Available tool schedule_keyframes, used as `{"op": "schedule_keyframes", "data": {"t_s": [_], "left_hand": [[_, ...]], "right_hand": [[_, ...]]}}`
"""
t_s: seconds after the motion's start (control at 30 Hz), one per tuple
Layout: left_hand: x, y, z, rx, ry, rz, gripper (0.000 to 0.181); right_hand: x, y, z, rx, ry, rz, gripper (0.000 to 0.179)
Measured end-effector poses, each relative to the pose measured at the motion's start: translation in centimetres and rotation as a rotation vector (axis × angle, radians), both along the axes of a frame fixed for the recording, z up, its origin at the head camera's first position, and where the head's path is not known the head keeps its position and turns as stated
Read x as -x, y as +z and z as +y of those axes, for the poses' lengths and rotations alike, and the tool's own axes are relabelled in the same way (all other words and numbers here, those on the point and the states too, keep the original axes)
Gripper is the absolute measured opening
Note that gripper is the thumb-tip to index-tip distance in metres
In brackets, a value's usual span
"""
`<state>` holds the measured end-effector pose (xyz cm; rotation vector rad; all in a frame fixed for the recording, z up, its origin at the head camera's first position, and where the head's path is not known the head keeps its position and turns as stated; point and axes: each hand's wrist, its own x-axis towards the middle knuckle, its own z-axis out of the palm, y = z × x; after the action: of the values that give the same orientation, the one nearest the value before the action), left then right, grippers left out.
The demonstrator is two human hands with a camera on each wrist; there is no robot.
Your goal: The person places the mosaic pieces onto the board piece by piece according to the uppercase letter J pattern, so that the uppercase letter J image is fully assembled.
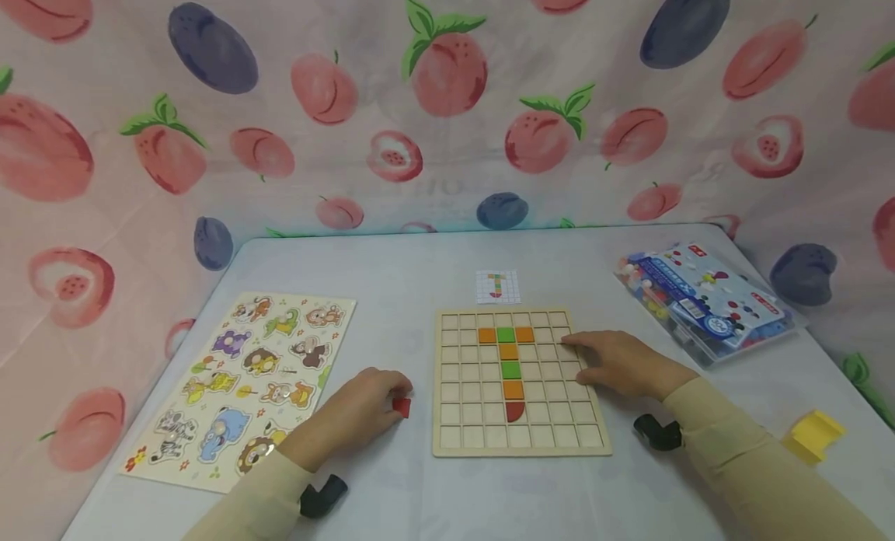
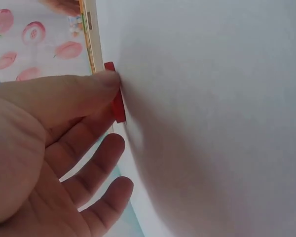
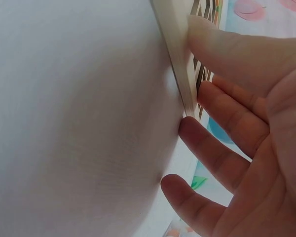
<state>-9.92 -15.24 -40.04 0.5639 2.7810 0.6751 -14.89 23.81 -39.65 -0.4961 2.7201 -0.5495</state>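
Observation:
A wooden grid board [image 1: 470, 436] lies on the table with a T-like column of orange and green square tiles [image 1: 510, 370]. Below them, at the column's foot, sits a red quarter-round tile [image 1: 514, 410]. My left hand [image 1: 360, 407] pinches a red piece [image 2: 119, 106] between thumb and a finger, left of the board and apart from it; its full outline is hidden. At the board's right edge, my right hand [image 1: 625, 362] touches the frame with fairly straight fingers. A small pattern card [image 1: 509, 289] lies just behind the board.
On the left lies an animal puzzle board [image 1: 273, 385], partly behind my left forearm. A clear plastic box [image 1: 706, 300] of colourful pieces stands at the back right. Near the right sleeve is a yellow object [image 1: 813, 436]. A fruit-patterned cloth [image 1: 447, 168] hangs behind the table.

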Motion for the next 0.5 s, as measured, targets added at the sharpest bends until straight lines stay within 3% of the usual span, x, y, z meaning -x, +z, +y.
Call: {"op": "schedule_keyframes", "data": {"t_s": [0.2, 0.5], "left_hand": [[0.03, 0.14, 0.27, 0.030, -0.042, 0.046, 0.019], [0.16, 0.48, 0.72, 0.030, -0.035, 0.060, 0.020]], "right_hand": [[-0.02, 0.20, -0.08, -0.006, -0.001, 0.001, 0.061], [0.03, 0.19, -0.10, -0.021, 0.003, -0.002, 0.061]]}}
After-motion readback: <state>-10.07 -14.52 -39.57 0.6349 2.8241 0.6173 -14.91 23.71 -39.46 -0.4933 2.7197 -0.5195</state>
